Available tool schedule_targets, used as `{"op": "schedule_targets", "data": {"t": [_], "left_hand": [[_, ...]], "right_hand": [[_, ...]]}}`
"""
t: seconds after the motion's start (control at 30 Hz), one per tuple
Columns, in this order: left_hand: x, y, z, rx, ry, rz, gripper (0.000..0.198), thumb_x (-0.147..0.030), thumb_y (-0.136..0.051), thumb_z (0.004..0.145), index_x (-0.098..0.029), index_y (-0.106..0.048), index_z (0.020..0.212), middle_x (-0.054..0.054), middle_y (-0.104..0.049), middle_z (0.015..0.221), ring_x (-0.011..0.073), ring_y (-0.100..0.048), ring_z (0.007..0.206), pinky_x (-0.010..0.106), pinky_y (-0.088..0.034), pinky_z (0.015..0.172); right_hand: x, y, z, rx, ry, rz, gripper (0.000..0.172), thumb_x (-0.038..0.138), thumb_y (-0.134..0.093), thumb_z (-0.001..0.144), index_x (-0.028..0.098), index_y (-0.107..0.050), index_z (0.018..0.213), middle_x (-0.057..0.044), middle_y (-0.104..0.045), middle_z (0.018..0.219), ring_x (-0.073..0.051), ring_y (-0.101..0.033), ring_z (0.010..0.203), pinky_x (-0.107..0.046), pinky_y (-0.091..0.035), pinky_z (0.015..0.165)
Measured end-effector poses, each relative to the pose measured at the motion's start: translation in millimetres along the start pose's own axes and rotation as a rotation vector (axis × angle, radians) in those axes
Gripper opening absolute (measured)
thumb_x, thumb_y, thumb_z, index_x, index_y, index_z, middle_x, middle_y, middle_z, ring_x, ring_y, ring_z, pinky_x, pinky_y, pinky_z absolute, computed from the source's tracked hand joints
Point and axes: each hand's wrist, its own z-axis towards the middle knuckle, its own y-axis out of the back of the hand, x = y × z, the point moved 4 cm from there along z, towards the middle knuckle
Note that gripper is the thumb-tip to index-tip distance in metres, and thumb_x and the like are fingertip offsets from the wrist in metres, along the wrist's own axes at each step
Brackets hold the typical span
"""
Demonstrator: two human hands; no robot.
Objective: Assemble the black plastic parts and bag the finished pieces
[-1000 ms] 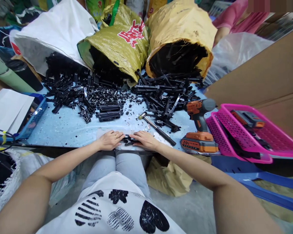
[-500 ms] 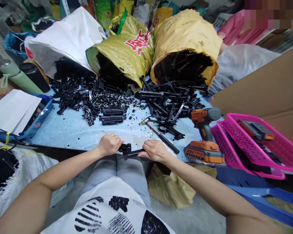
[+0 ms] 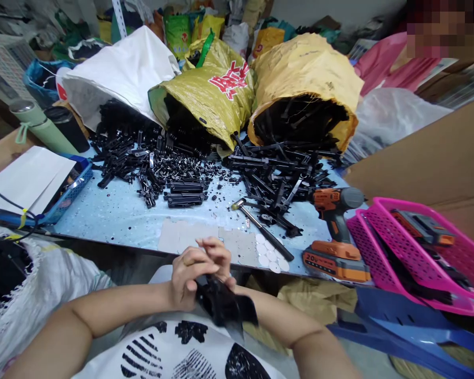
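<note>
Close to my body, just off the front edge of the table, my left hand (image 3: 190,273) is closed on a black part (image 3: 221,302), which is blurred by motion. Right beside it, my right hand (image 3: 219,259) touches the same part, its fingers curled and partly hidden behind my left hand. A hammer (image 3: 264,229) with a black handle lies on the blue table (image 3: 114,213). Loose black parts (image 3: 185,193) and small pins (image 3: 185,166) are spread further back, and more long black parts (image 3: 276,179) are heaped to the right.
Three open sacks, white (image 3: 122,68), olive (image 3: 201,100) and yellow (image 3: 308,68), stand at the back. An orange drill (image 3: 335,231) and pink baskets (image 3: 418,210) are at the right. A blue basket (image 3: 69,197) is at the left. A person in a pink sleeve (image 3: 398,63) is behind.
Both hands have come together and moved back toward my body with the black part, which was held stretched between them at the table edge. The view has shifted slightly.
</note>
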Motion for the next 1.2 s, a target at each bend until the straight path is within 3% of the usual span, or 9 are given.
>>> {"op": "schedule_targets", "data": {"t": [0.13,0.27,0.4,0.63,0.8,0.9,0.97,1.1,1.2], "left_hand": [[38,3.3,-8,0.012,-0.067,0.197,0.068,-0.057,-0.008,0.092,-0.018,-0.049,0.13,0.014,-0.062,0.102,0.0245,-0.058,0.099,0.039,-0.049,0.08],[96,9.9,-10,0.202,-0.061,0.759,0.07,-0.067,-0.03,0.085,-0.018,-0.049,0.132,0.015,-0.062,0.1,0.0268,-0.058,0.096,0.04,-0.048,0.082],[157,18.5,-4,0.505,0.058,1.067,0.05,-0.045,-0.061,0.081,-0.026,-0.054,0.127,0.016,-0.056,0.123,0.0316,-0.047,0.119,0.05,-0.035,0.099],[199,56.6,44,0.429,0.184,1.083,0.055,-0.044,-0.053,0.086,-0.025,-0.041,0.137,0.013,-0.047,0.135,0.0301,-0.034,0.131,0.052,-0.023,0.107],[230,180.4,68,-0.191,0.706,1.243,0.042,-0.019,-0.042,0.086,-0.007,-0.046,0.126,0.021,-0.05,0.126,0.032,-0.041,0.121,0.048,-0.036,0.098],[251,252.9,50,-0.402,1.021,1.308,0.032,-0.012,-0.045,0.081,0.0,-0.052,0.11,0.029,-0.052,0.116,0.0393,-0.042,0.116,0.059,-0.034,0.091],[258,280.6,35,-0.519,1.021,1.229,0.016,-0.014,-0.046,0.082,-0.002,-0.055,0.089,0.029,-0.055,0.108,0.0412,-0.039,0.117,0.064,-0.031,0.09],[235,283.3,21,-0.632,0.607,1.137,0.021,-0.029,-0.056,0.084,-0.008,-0.052,0.08,0.018,-0.057,0.105,0.0364,-0.039,0.116,0.062,-0.029,0.094],[196,242.3,21,-0.59,0.387,1.11,0.029,-0.032,-0.058,0.084,-0.007,-0.053,0.098,0.012,-0.056,0.107,0.0275,-0.048,0.108,0.051,-0.037,0.095]], "right_hand": [[-56,-3,23,-0.271,-0.071,-0.053,0.055,0.06,-0.011,0.089,0.031,-0.037,0.127,-0.01,-0.037,0.135,-0.025,-0.04,0.125,-0.052,-0.036,0.099],[-114,23,102,0.017,-0.078,-0.467,0.05,0.059,-0.03,0.089,0.024,-0.053,0.116,-0.01,-0.047,0.13,-0.024,-0.039,0.125,-0.045,-0.029,0.106],[-186,79,200,0.112,-0.299,-0.932,0.052,0.052,-0.026,0.093,0.019,-0.054,0.122,-0.013,-0.044,0.135,-0.024,-0.035,0.127,-0.041,-0.027,0.106],[-262,114,288,0.078,-0.703,-1.184,0.046,0.047,-0.043,0.088,0.014,-0.056,0.119,-0.019,-0.056,0.12,-0.031,-0.045,0.115,-0.048,-0.036,0.094],[-267,133,293,-0.045,-0.785,-1.15,0.036,0.041,-0.058,0.078,0.009,-0.063,0.092,-0.019,-0.063,0.096,-0.029,-0.057,0.096,-0.041,-0.043,0.084],[-250,146,279,-0.145,-0.748,-1.013,0.036,0.045,-0.057,0.077,0.012,-0.06,0.093,-0.011,-0.064,0.087,-0.02,-0.059,0.081,-0.032,-0.046,0.075],[-232,149,260,-0.232,-0.708,-0.741,0.047,0.047,-0.059,0.074,0.014,-0.054,0.107,-0.006,-0.063,0.083,-0.014,-0.056,0.068,-0.027,-0.046,0.064],[-185,134,209,-0.16,-0.668,-0.213,0.072,0.044,-0.07,0.062,0.02,-0.042,0.124,0.001,-0.06,0.083,-0.007,-0.042,0.049,-0.022,-0.038,0.046],[-143,117,164,-0.007,-0.638,-0.14,0.056,0.044,-0.073,0.06,0.02,-0.055,0.108,-0.001,-0.061,0.085,-0.009,-0.049,0.057,-0.024,-0.042,0.051]]}}
